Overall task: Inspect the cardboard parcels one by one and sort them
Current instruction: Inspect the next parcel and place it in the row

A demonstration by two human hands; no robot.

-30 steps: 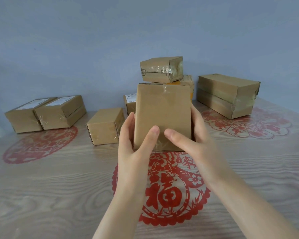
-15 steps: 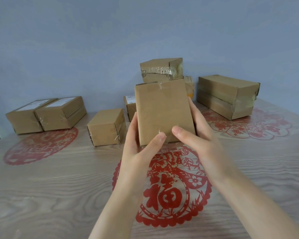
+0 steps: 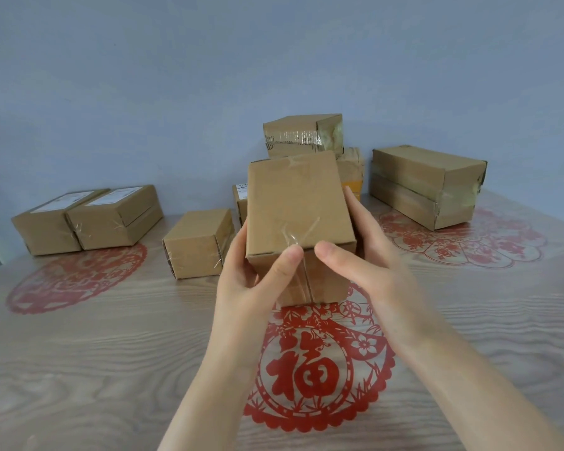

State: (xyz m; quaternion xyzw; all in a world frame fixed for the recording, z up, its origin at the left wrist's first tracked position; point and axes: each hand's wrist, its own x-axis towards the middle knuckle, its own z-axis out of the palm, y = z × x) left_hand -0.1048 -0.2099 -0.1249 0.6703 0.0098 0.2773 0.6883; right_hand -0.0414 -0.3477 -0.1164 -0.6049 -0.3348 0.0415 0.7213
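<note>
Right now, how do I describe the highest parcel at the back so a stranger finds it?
On the wooden table, look past the held parcel to the pile by the blue wall. The top parcel sits on that pile, with wrinkled shiny tape across its front. No other parcel lies so high.

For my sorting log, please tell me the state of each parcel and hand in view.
Held parcel: held up, taped shut.
Left hand: grips the held parcel.
Right hand: grips the held parcel.
Small parcel: on the table, taped shut.
Far-left parcel: on the table, label up.
Second-left parcel: on the table, label up.
Large parcel: on the table, taped shut.
Top parcel: stacked, taped.
</note>
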